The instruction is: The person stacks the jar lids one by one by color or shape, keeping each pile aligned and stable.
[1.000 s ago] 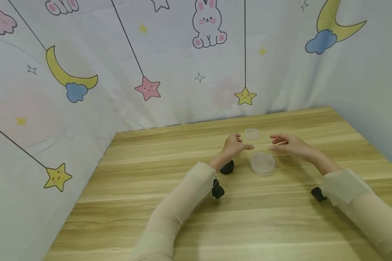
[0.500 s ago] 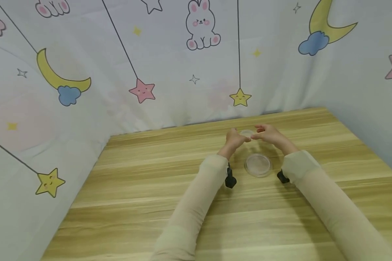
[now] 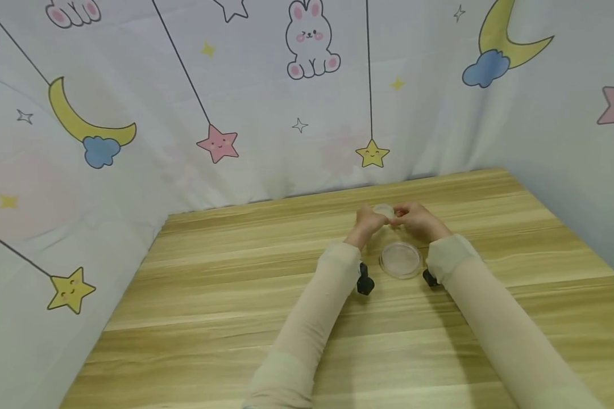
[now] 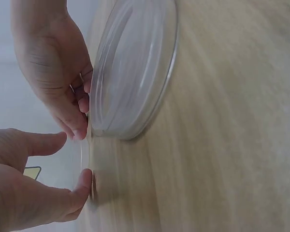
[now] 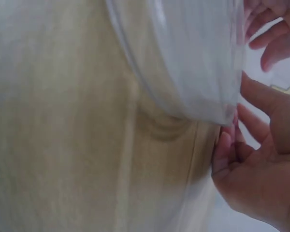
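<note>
At the far side of the table, a small round clear dish (image 3: 384, 211) lies between the two hands, partly covered by them. My left hand (image 3: 369, 220) reaches its left side. In the left wrist view, one fingertip of the left hand (image 4: 34, 186) touches the thin rim, while another digit is raised apart. My right hand (image 3: 418, 218) has bent fingers and seems to pinch the right edge. In the right wrist view, the larger dish hides what the right hand (image 5: 263, 159) touches. That larger clear petri dish (image 3: 401, 260) stands nearer, between the forearms.
The wood-grain table (image 3: 225, 295) spreads to the left and front. A printed curtain (image 3: 266, 102) hangs along its back and sides. Black wrist cameras sit under both sleeves, the left camera (image 3: 365, 280) beside the larger dish.
The right hand has moved left and forward to the small dish, and its fingers have bent more. The left hand has come round the dish's left side. The larger dish stays on the table.
</note>
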Tool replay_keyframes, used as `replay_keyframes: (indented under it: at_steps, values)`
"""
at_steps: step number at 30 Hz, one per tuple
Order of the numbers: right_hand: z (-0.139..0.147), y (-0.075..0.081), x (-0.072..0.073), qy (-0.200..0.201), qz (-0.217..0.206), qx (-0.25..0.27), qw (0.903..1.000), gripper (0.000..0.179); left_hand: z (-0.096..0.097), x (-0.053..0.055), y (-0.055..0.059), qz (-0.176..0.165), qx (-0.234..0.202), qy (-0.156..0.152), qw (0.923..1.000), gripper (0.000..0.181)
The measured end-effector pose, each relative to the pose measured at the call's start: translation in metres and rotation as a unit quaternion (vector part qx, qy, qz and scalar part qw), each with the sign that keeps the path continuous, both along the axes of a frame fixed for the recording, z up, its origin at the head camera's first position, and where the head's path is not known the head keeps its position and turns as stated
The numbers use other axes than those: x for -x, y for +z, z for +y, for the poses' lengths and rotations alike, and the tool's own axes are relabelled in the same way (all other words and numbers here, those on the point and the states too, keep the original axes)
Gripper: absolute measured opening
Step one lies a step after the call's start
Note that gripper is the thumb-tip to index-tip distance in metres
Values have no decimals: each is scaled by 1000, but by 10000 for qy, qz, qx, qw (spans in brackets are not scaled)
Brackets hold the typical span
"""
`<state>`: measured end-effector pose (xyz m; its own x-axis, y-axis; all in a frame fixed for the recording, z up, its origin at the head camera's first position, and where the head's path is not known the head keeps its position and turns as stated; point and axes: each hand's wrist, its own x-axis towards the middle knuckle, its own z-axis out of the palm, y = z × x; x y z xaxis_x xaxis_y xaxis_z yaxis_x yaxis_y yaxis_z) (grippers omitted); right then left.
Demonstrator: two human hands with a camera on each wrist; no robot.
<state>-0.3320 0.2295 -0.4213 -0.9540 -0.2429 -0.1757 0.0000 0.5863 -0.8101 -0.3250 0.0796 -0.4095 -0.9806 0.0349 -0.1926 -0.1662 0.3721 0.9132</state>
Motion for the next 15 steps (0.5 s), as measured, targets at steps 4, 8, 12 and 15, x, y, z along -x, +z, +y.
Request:
replay_keyframes:
  at_steps: [4, 8, 12, 15]
  values:
    - [-2, -4, 2, -123, 77, -206, 9997, 49, 1, 1, -2, -124, 98, 64, 9999, 60]
    - [-2, -5, 3, -239, 54, -289, 9993, 52, 0, 2, -1, -202, 211, 70, 9995, 58]
    - [-1, -2, 2, -308, 112, -363, 9988, 52, 2, 2, 2, -238, 306, 98, 9992, 55]
    - [-2, -2, 1, -353, 131, -353, 9987, 52, 4, 2, 3, -206, 455, 207, 9985, 48]
